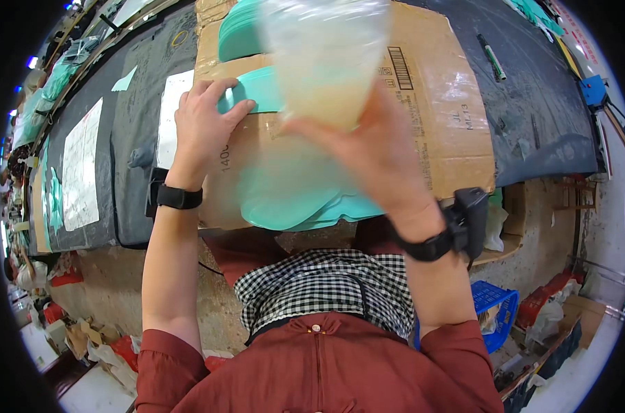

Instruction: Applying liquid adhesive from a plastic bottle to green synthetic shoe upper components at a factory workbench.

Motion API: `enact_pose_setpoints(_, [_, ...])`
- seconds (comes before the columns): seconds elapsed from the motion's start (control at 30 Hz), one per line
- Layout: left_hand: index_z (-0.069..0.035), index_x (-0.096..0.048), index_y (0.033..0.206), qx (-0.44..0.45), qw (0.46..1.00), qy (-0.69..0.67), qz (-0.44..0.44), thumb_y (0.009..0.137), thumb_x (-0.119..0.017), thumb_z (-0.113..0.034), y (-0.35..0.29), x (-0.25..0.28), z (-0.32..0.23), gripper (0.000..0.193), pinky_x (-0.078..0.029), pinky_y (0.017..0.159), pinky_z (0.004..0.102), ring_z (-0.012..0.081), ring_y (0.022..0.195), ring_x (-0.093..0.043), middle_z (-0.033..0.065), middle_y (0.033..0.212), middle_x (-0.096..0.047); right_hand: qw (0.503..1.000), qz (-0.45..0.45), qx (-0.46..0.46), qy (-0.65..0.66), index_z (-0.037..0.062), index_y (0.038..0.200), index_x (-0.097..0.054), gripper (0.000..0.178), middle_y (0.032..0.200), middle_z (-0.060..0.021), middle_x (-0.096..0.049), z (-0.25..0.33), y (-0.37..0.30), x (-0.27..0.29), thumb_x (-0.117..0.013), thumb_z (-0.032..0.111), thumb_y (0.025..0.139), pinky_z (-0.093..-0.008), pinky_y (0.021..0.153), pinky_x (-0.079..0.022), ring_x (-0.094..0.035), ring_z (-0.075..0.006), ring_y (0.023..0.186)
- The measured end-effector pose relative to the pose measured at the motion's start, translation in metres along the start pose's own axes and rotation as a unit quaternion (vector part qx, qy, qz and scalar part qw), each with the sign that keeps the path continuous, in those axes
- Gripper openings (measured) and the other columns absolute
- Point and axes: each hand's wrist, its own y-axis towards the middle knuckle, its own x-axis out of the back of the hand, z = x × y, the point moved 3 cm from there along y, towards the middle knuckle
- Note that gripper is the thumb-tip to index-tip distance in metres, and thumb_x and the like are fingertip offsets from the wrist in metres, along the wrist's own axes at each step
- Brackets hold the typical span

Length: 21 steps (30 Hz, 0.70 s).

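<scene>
Toward the far side of a flattened cardboard sheet (464, 110), my left hand (204, 120) has its curled fingers and thumb at the left end of a flat teal insole-shaped piece (261, 86), holding it against the cardboard. My right hand (385, 148), smeared by motion, grips the lower end of a whitish see-through plastic bag (326, 51) raised over the cardboard. Its contents are too blurred to tell. Nearer me, below my hands, a loose pile of teal pieces (285, 206) reaches over the front edge. A stack of curved teal pieces (240, 34) stands behind the left hand.
A dark covered table (157, 62) carries the cardboard. White paper sheets (84, 162) lie to the left, and a marker pen (491, 57) to the right. A blue plastic basket (495, 313) stands low at the right. A checkered cloth (319, 286) covers my lap.
</scene>
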Motion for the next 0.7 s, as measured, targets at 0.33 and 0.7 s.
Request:
enact_pose_setpoints(0.33, [-0.004,-0.063,0.116,0.098,0.963,-0.253,-0.008,0.085,-0.081,-0.011,-0.014,0.042,-0.006,0.037,-0.051,0.089,0.0336,0.0194,0.101,-0.065,0.0088,0.107,-0.069,0.93,-0.289,-0.012,0.228,0.0013,0.134,-0.057,0.047,0.129,-0.0115,-0.065,-0.048,-0.03,0.121,-0.077,0.014,0.094,-0.0398,0.103,-0.051,-0.063,-0.023,0.12])
enact_pose_setpoints(0.7, [-0.007,-0.053,0.122,0.273,0.834,-0.471,0.087,0.092,-0.078,-0.009,-0.145,0.051,-0.052,0.039,-0.047,0.059,0.0208,0.0069,0.074,-0.058,0.0032,0.099,-0.063,0.948,-0.235,-0.019,0.215,0.0001,0.144,-0.05,0.059,0.14,-0.0132,-0.062,-0.016,-0.045,0.101,-0.076,0.021,0.096,-0.0448,0.11,-0.049,-0.061,-0.0277,0.128])
